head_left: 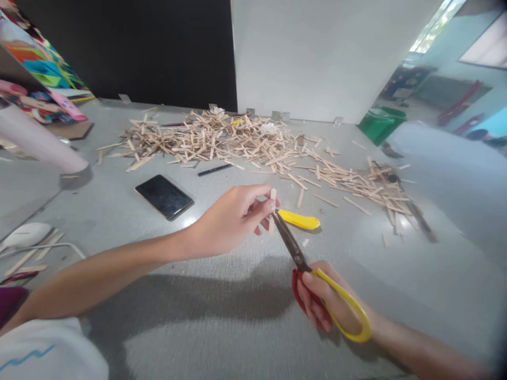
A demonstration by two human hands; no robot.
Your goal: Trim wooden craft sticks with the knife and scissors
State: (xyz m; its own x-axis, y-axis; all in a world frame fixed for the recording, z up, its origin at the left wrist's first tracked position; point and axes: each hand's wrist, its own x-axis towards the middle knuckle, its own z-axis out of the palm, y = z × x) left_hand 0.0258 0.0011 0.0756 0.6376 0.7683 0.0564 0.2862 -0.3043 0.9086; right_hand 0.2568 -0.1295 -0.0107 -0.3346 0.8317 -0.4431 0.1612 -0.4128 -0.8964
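Your left hand (233,219) is closed in a pinch on a small wooden craft stick (273,196), held upright between thumb and fingers near the middle of the view. Your right hand (330,301), at five o'clock from it, grips the scissors (298,258) by their red and yellow handles, with the dark blades slanting up toward eleven o'clock and their tips at the stick.

Just beyond the blades, toward two o'clock of the scissors' pivot, a yellow utility knife (299,219) lies on the grey bench (198,338). A black phone (164,196) lies flat at ten o'clock from your left hand, and a slim black pen-like object (214,170) lies at about eleven o'clock from that hand, near the heap.

The heap of loose craft sticks (206,138) spreads across twelve o'clock, in front of the black panel (158,47) and the white panel (309,58), and trails off toward two o'clock. A green container (381,124) sits at one to two o'clock, past the white panel. At ten o'clock a pale tube (43,138) slants down to the bench, and at nine o'clock a white rounded object (28,234) lies beside a few more sticks (49,247).
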